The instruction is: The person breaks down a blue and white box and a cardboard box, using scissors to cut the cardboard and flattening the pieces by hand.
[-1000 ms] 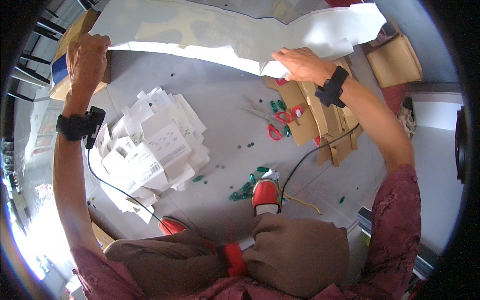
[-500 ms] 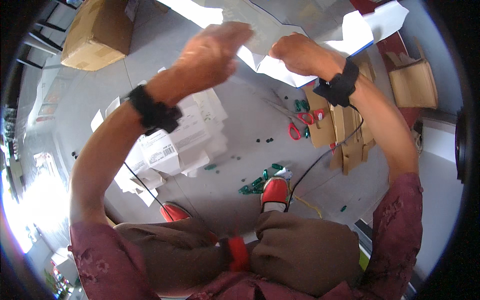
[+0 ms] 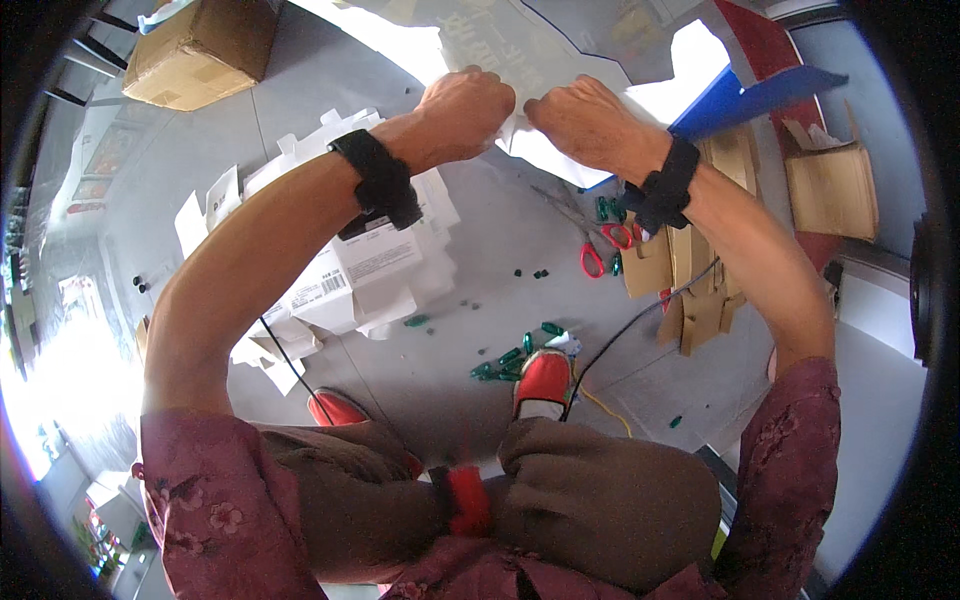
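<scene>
At the far side of the view, my left hand (image 3: 465, 115) and my right hand (image 3: 595, 128) are raised close together. Both are closed in fists at the near edge of a large piece of white-and-blue cardboard packaging (image 3: 690, 78). Its inner side is white, and a blue flap (image 3: 755, 102) sticks out to the right. Between the white parts lies a greyish, see-through-looking area with pale print. My fingertips are hidden behind my knuckles. Each wrist wears a black band.
Flattened white boxes (image 3: 355, 275) are stacked on the floor at left. Red-handled scissors (image 3: 592, 261) lie beside flattened brown cardboard (image 3: 650, 268) at right. Small green bottle-shaped pieces (image 3: 510, 357) are by my red shoe (image 3: 544, 382). Brown cartons (image 3: 200, 60) stand far left and right.
My left hand has moved right and slightly down, nearer my right hand, and is now closed at the packaging's edge. The packaging's right flap has swung, showing more blue.
</scene>
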The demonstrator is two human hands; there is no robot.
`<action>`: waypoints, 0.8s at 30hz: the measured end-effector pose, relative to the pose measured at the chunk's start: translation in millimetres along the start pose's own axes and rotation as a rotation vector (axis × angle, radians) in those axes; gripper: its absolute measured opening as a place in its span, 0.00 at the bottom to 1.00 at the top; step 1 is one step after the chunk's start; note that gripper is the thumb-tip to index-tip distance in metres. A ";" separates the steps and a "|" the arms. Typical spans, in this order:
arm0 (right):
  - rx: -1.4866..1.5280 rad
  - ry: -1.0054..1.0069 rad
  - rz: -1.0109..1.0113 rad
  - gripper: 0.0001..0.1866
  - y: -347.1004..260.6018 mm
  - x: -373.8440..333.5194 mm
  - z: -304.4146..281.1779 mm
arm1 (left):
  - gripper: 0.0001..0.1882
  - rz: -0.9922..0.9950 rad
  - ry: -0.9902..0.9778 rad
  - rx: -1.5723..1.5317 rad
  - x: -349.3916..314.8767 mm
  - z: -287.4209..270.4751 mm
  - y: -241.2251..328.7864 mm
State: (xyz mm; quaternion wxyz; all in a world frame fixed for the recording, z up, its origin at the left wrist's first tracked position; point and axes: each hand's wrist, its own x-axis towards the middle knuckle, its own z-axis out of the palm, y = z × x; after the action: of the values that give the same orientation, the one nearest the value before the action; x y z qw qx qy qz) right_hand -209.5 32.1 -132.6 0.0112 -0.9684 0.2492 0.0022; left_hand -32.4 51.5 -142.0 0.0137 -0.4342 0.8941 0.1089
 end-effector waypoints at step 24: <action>0.021 0.273 0.144 0.09 27.6 33.0 -7.1 | 0.12 -0.299 0.267 -0.446 8.6 -15.8 -19.0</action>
State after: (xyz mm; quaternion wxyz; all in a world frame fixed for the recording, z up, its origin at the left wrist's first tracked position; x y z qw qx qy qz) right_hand -193.9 -8.2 -126.4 -0.0126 -0.9392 0.3172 -0.1311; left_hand -21.8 30.1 -131.1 -0.1841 -0.5637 0.7682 0.2414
